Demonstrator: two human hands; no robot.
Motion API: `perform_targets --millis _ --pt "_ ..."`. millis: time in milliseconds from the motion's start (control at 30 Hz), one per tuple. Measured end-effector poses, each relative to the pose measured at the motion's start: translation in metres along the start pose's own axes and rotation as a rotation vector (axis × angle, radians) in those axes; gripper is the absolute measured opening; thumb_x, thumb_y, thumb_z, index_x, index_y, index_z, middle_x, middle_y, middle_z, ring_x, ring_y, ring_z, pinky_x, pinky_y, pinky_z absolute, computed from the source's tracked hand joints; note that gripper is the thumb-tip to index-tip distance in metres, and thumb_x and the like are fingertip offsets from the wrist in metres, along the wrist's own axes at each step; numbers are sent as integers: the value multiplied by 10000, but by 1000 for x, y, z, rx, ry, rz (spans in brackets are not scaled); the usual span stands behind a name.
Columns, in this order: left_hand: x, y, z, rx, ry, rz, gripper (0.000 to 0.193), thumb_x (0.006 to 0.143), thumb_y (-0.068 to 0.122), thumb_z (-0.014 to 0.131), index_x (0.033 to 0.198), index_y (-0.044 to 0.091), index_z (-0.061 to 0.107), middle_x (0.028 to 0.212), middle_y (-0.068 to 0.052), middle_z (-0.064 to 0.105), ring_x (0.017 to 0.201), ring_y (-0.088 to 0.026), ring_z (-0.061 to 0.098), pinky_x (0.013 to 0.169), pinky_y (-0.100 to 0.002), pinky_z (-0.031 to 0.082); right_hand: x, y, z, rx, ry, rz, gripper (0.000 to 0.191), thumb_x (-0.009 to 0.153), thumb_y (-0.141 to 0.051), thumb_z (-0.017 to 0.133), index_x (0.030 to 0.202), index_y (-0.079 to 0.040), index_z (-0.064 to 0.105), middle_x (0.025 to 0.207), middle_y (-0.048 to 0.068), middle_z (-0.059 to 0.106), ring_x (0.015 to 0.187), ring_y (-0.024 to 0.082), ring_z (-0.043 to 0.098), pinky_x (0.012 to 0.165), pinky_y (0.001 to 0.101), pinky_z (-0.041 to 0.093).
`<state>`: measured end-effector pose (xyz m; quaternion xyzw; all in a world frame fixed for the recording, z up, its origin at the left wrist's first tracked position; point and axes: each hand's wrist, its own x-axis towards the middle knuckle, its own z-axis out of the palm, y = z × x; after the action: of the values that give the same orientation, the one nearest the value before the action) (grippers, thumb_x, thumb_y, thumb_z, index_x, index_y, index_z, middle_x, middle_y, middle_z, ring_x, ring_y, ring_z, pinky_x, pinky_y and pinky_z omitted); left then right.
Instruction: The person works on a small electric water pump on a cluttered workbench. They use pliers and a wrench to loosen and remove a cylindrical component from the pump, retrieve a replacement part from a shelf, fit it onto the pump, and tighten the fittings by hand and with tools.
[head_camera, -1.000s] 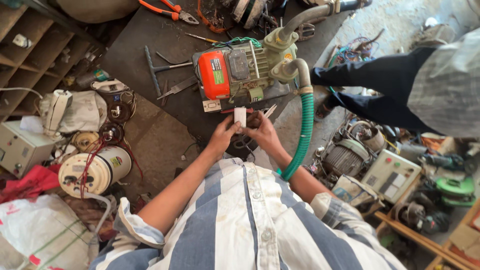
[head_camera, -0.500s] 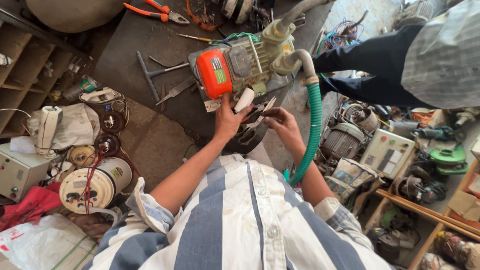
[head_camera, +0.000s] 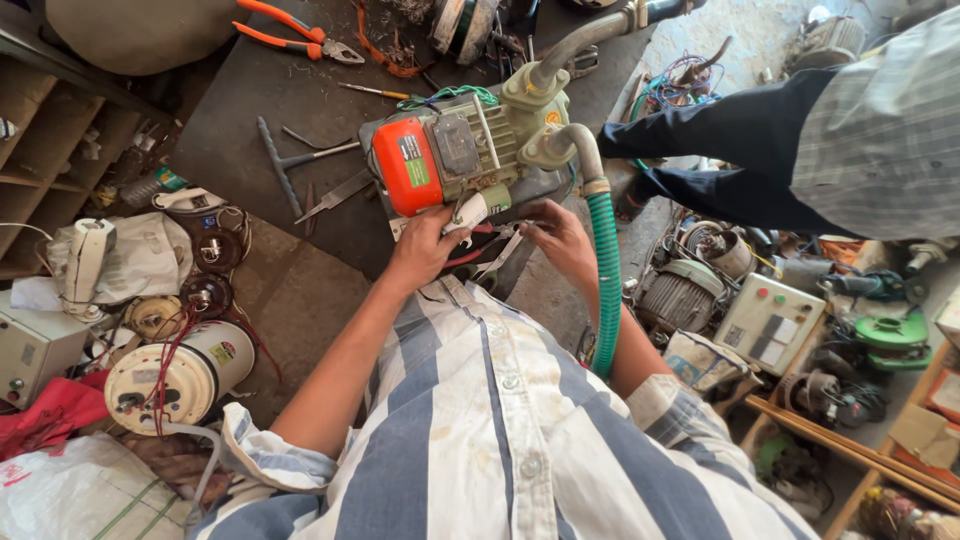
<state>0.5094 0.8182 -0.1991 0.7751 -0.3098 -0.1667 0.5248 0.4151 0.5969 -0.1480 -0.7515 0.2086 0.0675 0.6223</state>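
Your hands meet at the near edge of the pump (head_camera: 455, 160).

The pump, orange cap and pale green body, sits on the dark bench (head_camera: 260, 110); a white part (head_camera: 470, 212) hangs off its near side. Your left hand (head_camera: 425, 245) is closed around that part. Your right hand (head_camera: 558, 235), just right of it, pinches the pliers (head_camera: 495, 255), beside the green hose (head_camera: 605, 280).
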Motion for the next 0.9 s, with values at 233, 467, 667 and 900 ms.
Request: perform_targets --millis 233,467,667,900 --pt "0 8 3 -229 182 -127 526 839 303 845 1189 -28 634 1006 -172 766 942 -234 758 795 -349 572 22 -3 -4 -15 -75 -124 436 928 -103 728 1329 16 605 1236 110 709 1140 175 684 1016 332 553" --pt "-12 18 45 -365 571 -301 486 798 157 916 1102 -14 579 991 -147 758 920 -163 738 805 -296 596 25 11 -8 113 -136 -167 458 952 -77 720 1367 49 572 1247 125 697 1162 185 672 1022 329 552" --pt "-21 7 59 -649 610 -292 425 831 7 853 1131 -16 553 1166 -151 692 1077 -197 704 937 -309 597 22 13 -14 119 -149 -170 441 952 -43 697 1366 37 566 1275 120 687 1180 178 667 1025 324 555" --pt "-4 12 69 -751 662 -432 434 779 -15 865 1040 -5 519 1028 -153 671 936 -203 710 796 -338 643 22 13 -18 75 -112 -174 433 952 -20 703 1359 31 567 1258 129 704 1162 190 689 1010 330 570"
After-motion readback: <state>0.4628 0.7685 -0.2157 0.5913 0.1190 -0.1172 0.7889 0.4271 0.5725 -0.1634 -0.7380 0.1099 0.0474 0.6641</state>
